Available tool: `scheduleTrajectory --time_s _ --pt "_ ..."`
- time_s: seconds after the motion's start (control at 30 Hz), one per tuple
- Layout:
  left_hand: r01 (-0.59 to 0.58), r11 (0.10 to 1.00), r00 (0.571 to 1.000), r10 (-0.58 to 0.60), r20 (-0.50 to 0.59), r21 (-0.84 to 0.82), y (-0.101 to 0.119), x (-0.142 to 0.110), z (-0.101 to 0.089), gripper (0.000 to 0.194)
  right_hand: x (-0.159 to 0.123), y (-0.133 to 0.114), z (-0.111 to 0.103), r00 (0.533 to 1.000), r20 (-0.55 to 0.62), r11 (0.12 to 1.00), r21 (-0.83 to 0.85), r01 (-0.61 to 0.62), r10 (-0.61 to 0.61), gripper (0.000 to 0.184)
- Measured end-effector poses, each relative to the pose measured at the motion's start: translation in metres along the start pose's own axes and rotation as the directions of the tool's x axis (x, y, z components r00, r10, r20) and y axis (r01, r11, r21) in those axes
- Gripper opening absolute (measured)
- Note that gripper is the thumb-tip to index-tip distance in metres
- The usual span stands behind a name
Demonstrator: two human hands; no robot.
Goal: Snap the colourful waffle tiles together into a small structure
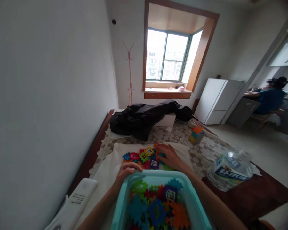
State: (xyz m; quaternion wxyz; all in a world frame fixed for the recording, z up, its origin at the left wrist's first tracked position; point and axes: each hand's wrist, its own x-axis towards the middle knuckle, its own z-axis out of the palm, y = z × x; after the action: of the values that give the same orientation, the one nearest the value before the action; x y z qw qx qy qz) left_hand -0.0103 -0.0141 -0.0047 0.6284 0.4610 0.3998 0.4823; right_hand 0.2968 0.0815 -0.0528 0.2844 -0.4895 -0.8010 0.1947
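Note:
A pile of colourful plastic interlocking blocks [144, 156], some with window-like grids, lies on a white cloth [108, 166] past the bin. My right hand [170, 156] reaches over the pile's right side, fingers spread apart, the fingertips at an orange block [156, 145]. At the near left of the pile, my left hand [128, 170] lies with its fingers stretched out over the blocks, close to the bin's far left corner. The light-teal plastic bin [196, 198] stands right in front of me between my forearms. More blocks [156, 209] of the same kind fill its bottom.
A large clear plastic jug [230, 172] with a label stands to the right. Farther back are a small cube built of blocks [196, 134] and a black cloth item [146, 118]. A white device [74, 204] lies at left, by the wall. A person [271, 97] sits far right.

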Motion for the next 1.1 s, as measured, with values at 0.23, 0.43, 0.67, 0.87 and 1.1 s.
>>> scheduleTrajectory --time_s 0.23,0.43,0.67,0.87,1.1 --pt "-0.012 0.998 1.0 0.013 -0.01 0.063 -0.001 0.0 0.0 0.023 -0.012 0.009 0.011 0.993 -0.113 0.999 -0.041 0.027 -0.031 0.033" --pt "-0.026 0.996 0.999 0.022 0.047 0.087 0.008 0.004 0.008 0.025 -0.013 0.015 0.007 0.997 -0.071 0.993 -0.114 0.032 -0.04 0.041" --pt "-0.081 0.991 0.996 0.077 0.04 0.104 0.006 0.005 0.011 0.026 -0.013 0.019 0.003 0.995 -0.085 0.998 0.048 0.051 -0.047 0.029" --pt "-0.061 0.992 0.997 0.057 0.044 0.109 0.006 0.006 0.012 0.025 -0.017 0.015 -0.003 0.991 -0.132 1.0 -0.012 0.004 -0.006 0.026" --pt "-0.099 0.99 0.994 0.094 0.057 0.095 0.005 0.008 0.013 0.022 -0.019 0.006 -0.02 0.999 0.026 0.999 0.041 0.024 -0.025 0.041"
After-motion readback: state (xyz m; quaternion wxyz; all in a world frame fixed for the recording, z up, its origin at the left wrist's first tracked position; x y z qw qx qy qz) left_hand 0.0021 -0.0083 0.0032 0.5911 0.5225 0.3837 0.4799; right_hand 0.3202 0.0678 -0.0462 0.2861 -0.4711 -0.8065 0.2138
